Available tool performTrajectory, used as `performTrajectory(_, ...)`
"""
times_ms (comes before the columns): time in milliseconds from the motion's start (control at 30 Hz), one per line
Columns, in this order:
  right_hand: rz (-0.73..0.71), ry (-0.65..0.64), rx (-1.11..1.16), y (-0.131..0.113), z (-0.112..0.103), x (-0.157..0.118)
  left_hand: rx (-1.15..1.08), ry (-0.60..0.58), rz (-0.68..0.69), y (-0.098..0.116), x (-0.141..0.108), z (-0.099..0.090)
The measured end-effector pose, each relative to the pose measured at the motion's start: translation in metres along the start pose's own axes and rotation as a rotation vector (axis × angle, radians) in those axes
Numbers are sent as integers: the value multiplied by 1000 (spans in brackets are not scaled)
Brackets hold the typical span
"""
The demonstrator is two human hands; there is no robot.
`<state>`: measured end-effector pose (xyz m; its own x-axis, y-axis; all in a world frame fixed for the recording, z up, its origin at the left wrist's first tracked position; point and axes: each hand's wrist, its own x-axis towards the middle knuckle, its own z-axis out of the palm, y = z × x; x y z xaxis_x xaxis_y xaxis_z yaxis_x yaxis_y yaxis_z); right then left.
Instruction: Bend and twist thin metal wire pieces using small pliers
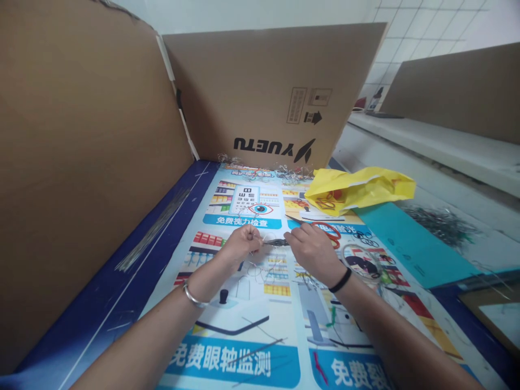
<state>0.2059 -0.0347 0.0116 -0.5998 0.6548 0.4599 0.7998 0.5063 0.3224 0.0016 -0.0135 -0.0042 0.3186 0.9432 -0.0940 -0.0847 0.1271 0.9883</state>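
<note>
My right hand, with a black band on the wrist, grips a pair of pliers whose jaws point left. The jaws meet thin wire at the fingertips of my left hand, which is pinched closed around the wire and has a silver bangle at the wrist. Fine loops of wire hang below the pliers over the printed poster. Just beyond my right hand lie scissors with red handles.
Straight wires lie at the left. A yellow bag sits at the back right, near a tangled wire heap. Cardboard panels stand behind and at the left. A wire coil lies by my right wrist.
</note>
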Motion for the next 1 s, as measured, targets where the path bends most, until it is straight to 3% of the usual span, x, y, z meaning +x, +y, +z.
performTrajectory(300, 61, 84, 148, 5, 9, -3, 18, 42, 19, 5, -2, 5)
performTrajectory(500, 275, 179, 575, 12, 19, -4, -38, 61, 47, 4, 0, 0)
performTrajectory(600, 348, 126, 809, 9, 16, 0, -48, 74, 39, 4, -1, 3)
performTrajectory(733, 326, 14, 1005, 0, 7, 4, -38, 125, 5, 2, -1, 12)
performTrajectory(1000, 339, -20, 1085, 2, 12, 2, -12, 117, 22, 0, -1, 16)
